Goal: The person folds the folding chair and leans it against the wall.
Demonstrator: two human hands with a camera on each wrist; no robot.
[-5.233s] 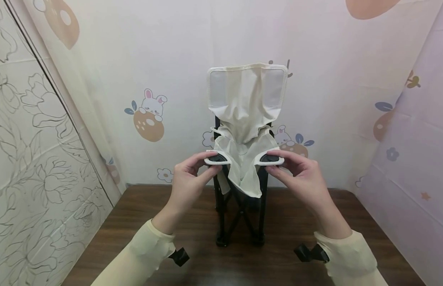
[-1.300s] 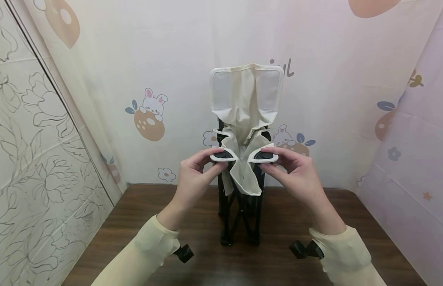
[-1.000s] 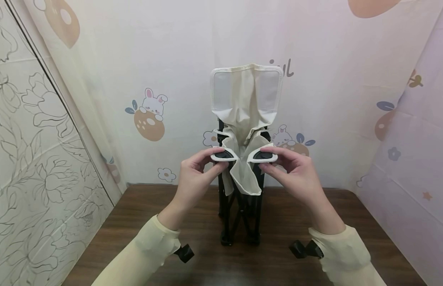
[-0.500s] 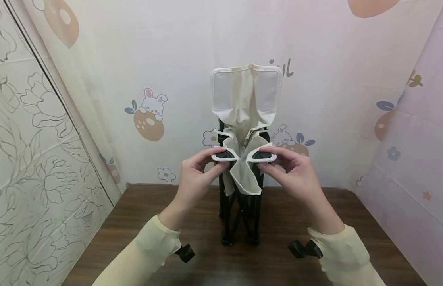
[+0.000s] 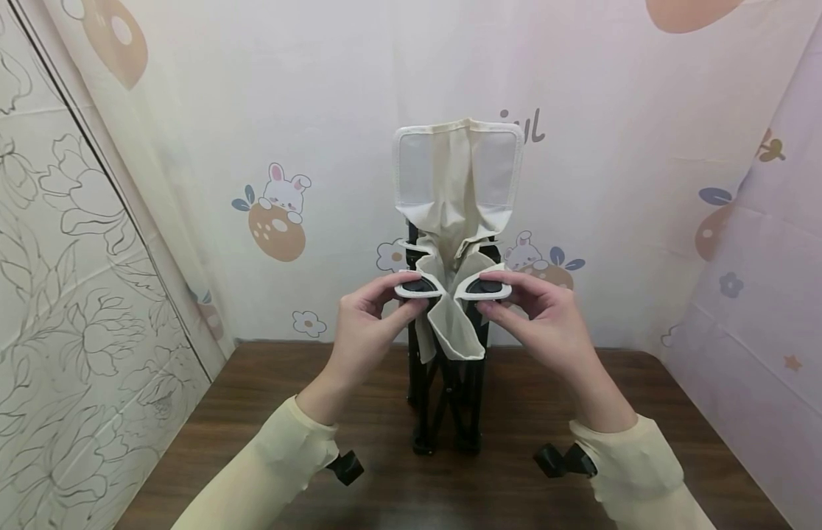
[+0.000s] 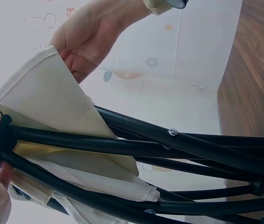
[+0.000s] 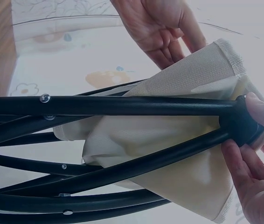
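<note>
A small cream folding chair (image 5: 453,177) with a black tube frame stands upright on the brown wooden table, partly folded. Its seat fabric (image 5: 459,331) sags in creases between the front corners. My left hand (image 5: 366,320) pinches the left front corner, fingers above and thumb below. On the other side my right hand (image 5: 550,324) pinches the right front corner in the same way. Close up in the left wrist view, a black plastic joint (image 6: 0,135) sits between the fingers. The right wrist view shows the matching joint (image 7: 238,121) in my right hand's grip.
The wooden table (image 5: 265,456) reaches back to a wall curtain (image 5: 331,110) printed with rabbits and fruit. Patterned sheets hang on the left (image 5: 86,294) and right (image 5: 749,331). Black camera mounts (image 5: 347,467) jut from both cuffs.
Over these seconds both hands have moved towards each other, bringing the chair's front corners and legs closer together. The backrest has narrowed and its middle folds more sharply. Both grips stay the same.
</note>
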